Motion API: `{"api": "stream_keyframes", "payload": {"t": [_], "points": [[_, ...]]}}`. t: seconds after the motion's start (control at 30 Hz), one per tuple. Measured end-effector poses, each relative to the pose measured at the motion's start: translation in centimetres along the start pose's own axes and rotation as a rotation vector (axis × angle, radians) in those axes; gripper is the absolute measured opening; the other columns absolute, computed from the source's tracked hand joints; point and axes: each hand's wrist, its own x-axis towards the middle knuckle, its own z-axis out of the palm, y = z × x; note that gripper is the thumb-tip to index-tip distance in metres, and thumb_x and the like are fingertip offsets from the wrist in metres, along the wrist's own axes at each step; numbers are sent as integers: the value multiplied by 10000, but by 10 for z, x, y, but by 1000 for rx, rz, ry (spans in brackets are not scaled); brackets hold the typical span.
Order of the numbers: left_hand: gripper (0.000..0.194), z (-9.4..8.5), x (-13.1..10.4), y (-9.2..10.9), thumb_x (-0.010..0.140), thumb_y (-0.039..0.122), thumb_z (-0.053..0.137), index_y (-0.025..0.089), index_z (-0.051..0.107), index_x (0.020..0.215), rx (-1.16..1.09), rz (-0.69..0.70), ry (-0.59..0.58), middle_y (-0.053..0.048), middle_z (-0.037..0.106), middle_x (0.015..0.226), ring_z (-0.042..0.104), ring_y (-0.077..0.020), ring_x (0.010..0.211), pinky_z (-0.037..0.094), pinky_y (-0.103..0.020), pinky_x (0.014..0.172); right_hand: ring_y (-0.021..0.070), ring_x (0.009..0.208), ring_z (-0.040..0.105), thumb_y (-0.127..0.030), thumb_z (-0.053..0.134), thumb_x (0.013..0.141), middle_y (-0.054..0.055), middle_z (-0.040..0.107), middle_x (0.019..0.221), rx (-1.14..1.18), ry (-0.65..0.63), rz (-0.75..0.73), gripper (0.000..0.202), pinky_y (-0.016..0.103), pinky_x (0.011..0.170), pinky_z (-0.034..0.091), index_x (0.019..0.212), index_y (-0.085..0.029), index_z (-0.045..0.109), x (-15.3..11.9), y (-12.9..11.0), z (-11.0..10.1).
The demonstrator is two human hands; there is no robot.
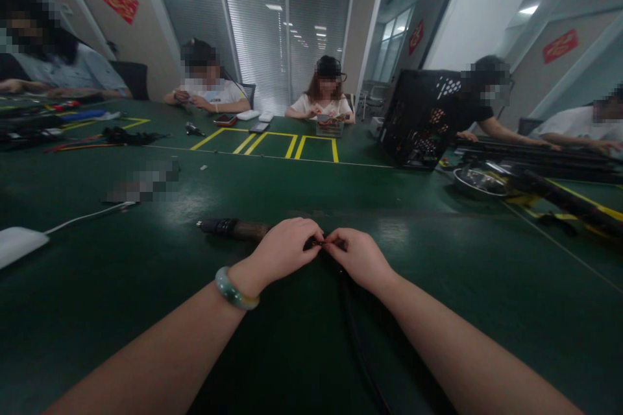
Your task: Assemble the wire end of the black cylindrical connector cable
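In the middle of the green table, my left hand and my right hand meet fingertip to fingertip. Both are closed in a pinch on a small dark piece with a reddish tint, too small to name. A slim dark tool with a metal tip and a brownish barrel, like an electric screwdriver, lies pointing left. Its rear end disappears behind my left hand. From beneath my right hand a black cable runs down toward me. Whether it joins the tool is hidden. A green bangle circles my left wrist.
A white device with a thin cord lies at the left edge. Black cables and tools cover the far left. To the right are a perforated black case and a lamp-like round metal piece. Several people sit around the table.
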Motion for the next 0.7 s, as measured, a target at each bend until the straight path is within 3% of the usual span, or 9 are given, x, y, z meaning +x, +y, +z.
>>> {"api": "stream_keyframes", "payload": {"t": [0.7], "points": [[96,0,0,0,825,195,613,206,613,920,-7,4,7,-24,647,953,597,-200,910,464,-361,856,154,758,641,-268,595,868,-3,709,844,30,-2,22,113,242,647,440,889,-228,699,0,0,0]]}}
